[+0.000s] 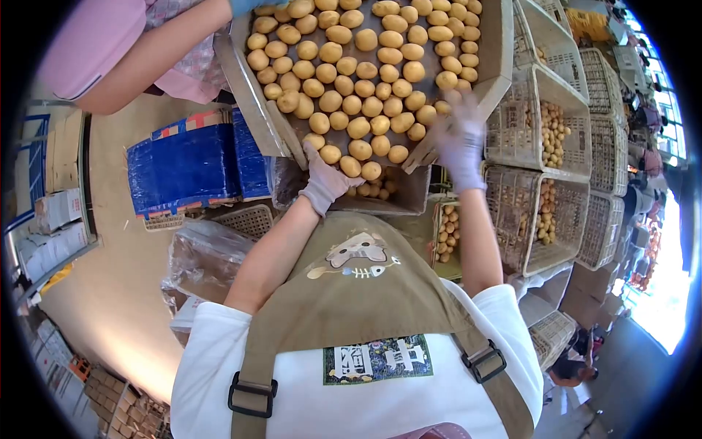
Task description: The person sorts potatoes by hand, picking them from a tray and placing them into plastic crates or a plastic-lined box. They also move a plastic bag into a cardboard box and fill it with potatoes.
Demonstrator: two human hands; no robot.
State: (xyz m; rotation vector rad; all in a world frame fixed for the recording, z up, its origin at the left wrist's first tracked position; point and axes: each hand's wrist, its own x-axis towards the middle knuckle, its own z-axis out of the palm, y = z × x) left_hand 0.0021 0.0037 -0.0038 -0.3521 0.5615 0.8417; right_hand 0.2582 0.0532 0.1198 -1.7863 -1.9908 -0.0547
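Observation:
Many small yellow potatoes (pixel 364 71) lie spread over a sorting chute with wooden side boards (pixel 493 69). At its narrow lower end, my left hand (pixel 327 183) in a pale glove is open, fingers stretched up along the left board and thumb out below the lowest potatoes. My right hand (pixel 462 143), also gloved, is smeared by motion over the right board, close to the potatoes on that side; its fingers are too blurred to read. Below the chute's mouth stands a bin (pixel 409 192) with potatoes inside, partly covered by my left hand and apron.
Stacked plastic crates (pixel 512 139) with potatoes line the right side. Another crate of potatoes (pixel 447 233) stands by my right forearm. At left are a blue-wrapped stack (pixel 183 170) and a plastic-lined box (pixel 201 256). A co-worker's arm (pixel 157 55) reaches in at upper left.

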